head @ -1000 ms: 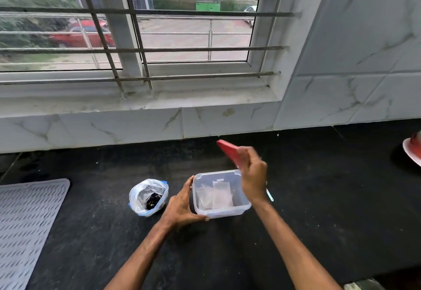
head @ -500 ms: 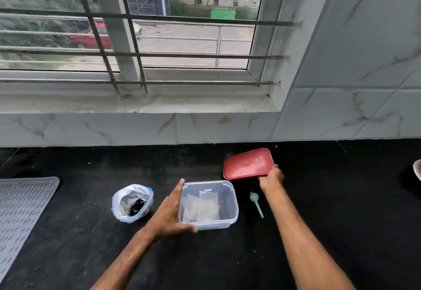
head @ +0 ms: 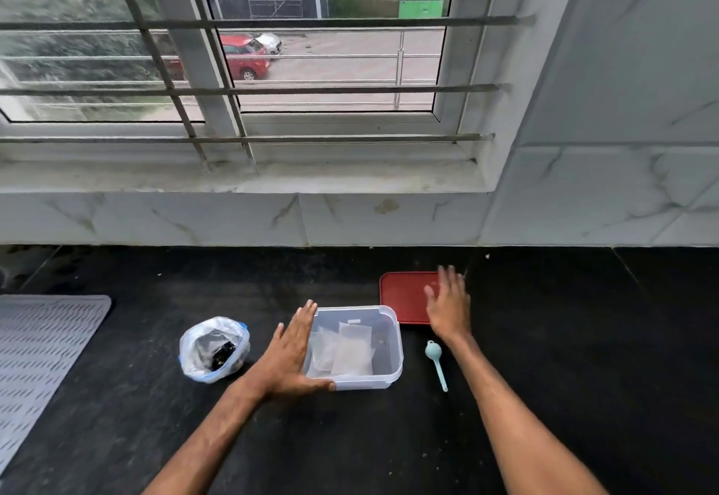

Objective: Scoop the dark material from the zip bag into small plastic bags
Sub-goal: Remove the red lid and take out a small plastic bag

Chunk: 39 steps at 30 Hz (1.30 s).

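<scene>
A clear zip bag (head: 212,348) with a blue seal and dark material inside sits on the black counter. To its right stands an open clear plastic box (head: 391,339) holding small plastic bags (head: 344,348). My left hand (head: 293,356) lies flat against the box's left side, fingers straight, thumb along its front edge. The red lid (head: 402,300) lies flat behind the box. My right hand (head: 447,305) hovers over the lid's right part with fingers spread, holding nothing. A pale blue scoop (head: 435,362) lies right of the box.
A grey perforated mat (head: 35,358) covers the counter at the left. A marble wall and window sill (head: 241,179) run along the back. The black counter (head: 564,339) stretches to the right of the scoop.
My right hand carried the red lid off the box, laid it flat behind the box and let go. The scoop came into view. My left hand stayed against the box.
</scene>
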Available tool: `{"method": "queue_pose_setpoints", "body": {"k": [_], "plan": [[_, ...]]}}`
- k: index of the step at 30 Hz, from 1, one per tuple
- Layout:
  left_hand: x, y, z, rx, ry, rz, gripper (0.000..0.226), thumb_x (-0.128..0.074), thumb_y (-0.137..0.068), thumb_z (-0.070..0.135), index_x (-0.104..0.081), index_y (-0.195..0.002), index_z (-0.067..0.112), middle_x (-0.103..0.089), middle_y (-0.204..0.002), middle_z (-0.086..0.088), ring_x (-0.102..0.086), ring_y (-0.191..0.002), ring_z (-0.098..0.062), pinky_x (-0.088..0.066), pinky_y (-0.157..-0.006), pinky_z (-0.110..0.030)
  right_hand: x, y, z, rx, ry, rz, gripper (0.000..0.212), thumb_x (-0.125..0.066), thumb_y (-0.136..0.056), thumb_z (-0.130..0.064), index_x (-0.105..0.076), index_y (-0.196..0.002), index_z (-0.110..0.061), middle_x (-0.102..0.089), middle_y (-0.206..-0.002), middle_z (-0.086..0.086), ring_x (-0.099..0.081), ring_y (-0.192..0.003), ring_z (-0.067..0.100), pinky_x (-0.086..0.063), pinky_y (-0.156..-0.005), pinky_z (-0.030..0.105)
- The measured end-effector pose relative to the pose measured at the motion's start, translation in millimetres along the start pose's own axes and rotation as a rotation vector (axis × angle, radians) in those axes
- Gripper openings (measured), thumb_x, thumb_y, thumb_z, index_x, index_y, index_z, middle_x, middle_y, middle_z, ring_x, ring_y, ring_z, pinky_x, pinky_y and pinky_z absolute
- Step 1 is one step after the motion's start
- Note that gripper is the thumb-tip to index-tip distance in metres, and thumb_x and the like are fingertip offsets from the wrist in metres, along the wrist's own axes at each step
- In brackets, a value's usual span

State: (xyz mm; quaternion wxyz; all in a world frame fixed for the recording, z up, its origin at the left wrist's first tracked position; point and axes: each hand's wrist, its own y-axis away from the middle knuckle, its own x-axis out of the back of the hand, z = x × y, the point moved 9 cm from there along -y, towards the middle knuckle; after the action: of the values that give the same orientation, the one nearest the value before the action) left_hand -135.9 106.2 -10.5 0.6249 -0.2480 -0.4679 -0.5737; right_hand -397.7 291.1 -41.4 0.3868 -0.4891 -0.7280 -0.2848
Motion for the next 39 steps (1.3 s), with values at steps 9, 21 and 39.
{"method": "queue_pose_setpoints", "body": {"k": [9,21,39], "plan": [[5.5,-9.3,7.6,0.014,0.044,0.024,0.132,-0.07,-0.069,0.072,0.017,-0.154,0.02,0.018,-0.161,0.01,0.017,-0.148,-0.006,0.013,-0.119,-0.027,-63.7,4.2,-2.4,0.116,0.269,-0.467,0.067,-0.043,-0.1,-0.045,-0.01,-0.155,-0.031,0.008,-0.164,-0.003,0.009,-0.151,0.026,0.003,-0.119,0.056],[6.4,-12.4,8.9,0.05,0.08,0.013,0.134,-0.075,-0.066,0.067,0.014,-0.154,0.02,0.014,-0.163,0.008,0.015,-0.149,-0.009,0.012,-0.121,-0.03,-51.6,107.0,-148.1,0.697,0.103,-0.713,0.007,-0.072,-0.083,-0.008,-0.073,-0.09,-0.01,-0.074,-0.092,0.003,-0.065,-0.079,0.013,-0.05,-0.07,0.02],[5.6,-10.0,6.7,0.085,0.094,0.007,0.132,-0.079,-0.069,0.059,0.014,-0.155,0.018,0.015,-0.163,0.007,0.016,-0.149,-0.011,0.009,-0.123,-0.038,-88.5,98.2,-128.0,0.604,0.311,-0.753,0.007,-0.074,-0.079,-0.014,-0.074,-0.086,-0.014,-0.074,-0.088,-0.002,-0.067,-0.081,0.016,-0.058,-0.078,0.036]]}}
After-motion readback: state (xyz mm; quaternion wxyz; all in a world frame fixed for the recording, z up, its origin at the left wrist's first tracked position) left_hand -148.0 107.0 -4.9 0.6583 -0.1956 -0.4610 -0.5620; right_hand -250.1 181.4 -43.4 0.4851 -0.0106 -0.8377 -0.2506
